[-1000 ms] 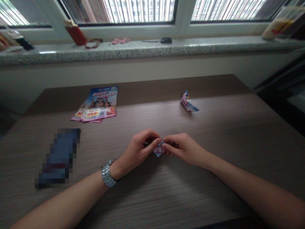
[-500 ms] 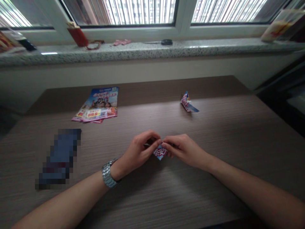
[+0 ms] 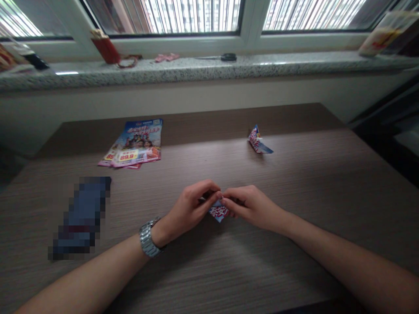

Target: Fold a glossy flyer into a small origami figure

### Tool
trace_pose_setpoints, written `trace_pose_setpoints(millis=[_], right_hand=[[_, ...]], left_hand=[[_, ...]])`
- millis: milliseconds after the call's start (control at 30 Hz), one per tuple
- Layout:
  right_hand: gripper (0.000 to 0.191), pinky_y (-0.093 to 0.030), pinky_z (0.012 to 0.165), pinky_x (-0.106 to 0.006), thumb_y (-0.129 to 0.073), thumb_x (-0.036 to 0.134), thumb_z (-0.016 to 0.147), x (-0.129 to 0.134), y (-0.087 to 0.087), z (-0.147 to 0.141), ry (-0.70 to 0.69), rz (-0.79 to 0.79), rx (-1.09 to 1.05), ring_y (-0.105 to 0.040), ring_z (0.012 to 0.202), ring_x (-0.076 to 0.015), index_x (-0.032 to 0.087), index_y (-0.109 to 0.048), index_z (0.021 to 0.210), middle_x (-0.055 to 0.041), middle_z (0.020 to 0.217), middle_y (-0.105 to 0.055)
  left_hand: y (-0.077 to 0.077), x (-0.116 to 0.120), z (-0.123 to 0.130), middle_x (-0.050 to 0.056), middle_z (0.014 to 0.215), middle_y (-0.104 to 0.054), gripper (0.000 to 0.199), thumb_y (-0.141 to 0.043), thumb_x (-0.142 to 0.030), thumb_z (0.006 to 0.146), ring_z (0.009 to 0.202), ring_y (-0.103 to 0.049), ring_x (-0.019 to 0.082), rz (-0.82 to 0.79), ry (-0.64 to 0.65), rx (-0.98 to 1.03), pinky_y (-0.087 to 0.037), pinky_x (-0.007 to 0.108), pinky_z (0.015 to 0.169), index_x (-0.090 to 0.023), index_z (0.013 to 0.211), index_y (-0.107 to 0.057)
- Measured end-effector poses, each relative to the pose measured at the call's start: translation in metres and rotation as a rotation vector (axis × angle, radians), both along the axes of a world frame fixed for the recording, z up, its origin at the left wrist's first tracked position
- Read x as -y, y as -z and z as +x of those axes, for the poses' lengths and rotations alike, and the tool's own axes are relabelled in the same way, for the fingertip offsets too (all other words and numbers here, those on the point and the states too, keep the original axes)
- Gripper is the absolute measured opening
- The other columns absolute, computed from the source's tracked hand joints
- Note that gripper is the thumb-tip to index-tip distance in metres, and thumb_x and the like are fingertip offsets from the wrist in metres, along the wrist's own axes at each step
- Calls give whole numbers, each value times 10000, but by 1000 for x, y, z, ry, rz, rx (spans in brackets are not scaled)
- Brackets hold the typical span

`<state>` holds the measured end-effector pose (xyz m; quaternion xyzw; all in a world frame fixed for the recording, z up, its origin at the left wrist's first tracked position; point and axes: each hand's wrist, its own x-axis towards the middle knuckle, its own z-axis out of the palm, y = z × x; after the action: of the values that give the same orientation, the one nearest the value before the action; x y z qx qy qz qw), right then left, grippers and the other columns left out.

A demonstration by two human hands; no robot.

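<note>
A small piece of folded printed paper [image 3: 219, 213], blue with red and white lettering, is pinched between my two hands over the table. My left hand [image 3: 193, 207], with a metal watch on its wrist, is closed on the paper's left and upper part. From the other side my right hand [image 3: 252, 205] grips its upper right edge, the fingertips of both hands touching. One corner of the paper points toward me; the rest is hidden behind my fingers. Beyond my right hand lies a folded paper piece [image 3: 257, 140] with similar print.
Printed flyers [image 3: 139, 144] lie in a pile at the table's back left. A dark, pixelated object [image 3: 81, 213] is left of my forearm. The stone windowsill [image 3: 196, 69] holds a red container [image 3: 106, 48], pink items and a black-handled tool [image 3: 228, 57].
The fingertips of both hands have shifted slightly on the paper, and its visible corner sits a little lower. Other objects have stayed in place.
</note>
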<state>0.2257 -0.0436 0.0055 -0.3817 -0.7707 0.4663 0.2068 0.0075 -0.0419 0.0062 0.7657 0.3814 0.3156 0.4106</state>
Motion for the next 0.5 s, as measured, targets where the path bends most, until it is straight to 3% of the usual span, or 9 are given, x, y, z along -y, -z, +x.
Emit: trace_pose_setpoints(millis=[167, 333, 500], right_hand=[[309, -414, 571, -218, -517, 358, 1016, 0, -1, 0, 54, 2, -27, -587, 582, -112, 169, -671, 826, 9, 650, -637], [310, -494, 622, -235, -522, 402, 1009, -6, 0, 3, 196, -71, -123, -651, 649, -143, 169, -688, 890, -21, 733, -696], [300, -499, 654, -249, -547, 403, 996, -7, 1, 5, 225, -52, -134, -664, 699, -158, 170, -710, 903, -28, 773, -715]], left_hand=[[3, 0, 0, 4, 817, -647, 194, -549, -314, 1017, 742, -576, 119, -25, -47, 21, -447, 209, 684, -168, 940, -650], [5, -2, 1, 22, 921, -694, 203, -597, -365, 992, 823, -647, 140, -145, -118, 130, -511, 227, 751, -173, 1044, -639], [3, -4, 2, 9, 864, -698, 206, -630, -364, 972, 770, -648, 125, -193, -155, 150, -513, 204, 704, -160, 984, -660]])
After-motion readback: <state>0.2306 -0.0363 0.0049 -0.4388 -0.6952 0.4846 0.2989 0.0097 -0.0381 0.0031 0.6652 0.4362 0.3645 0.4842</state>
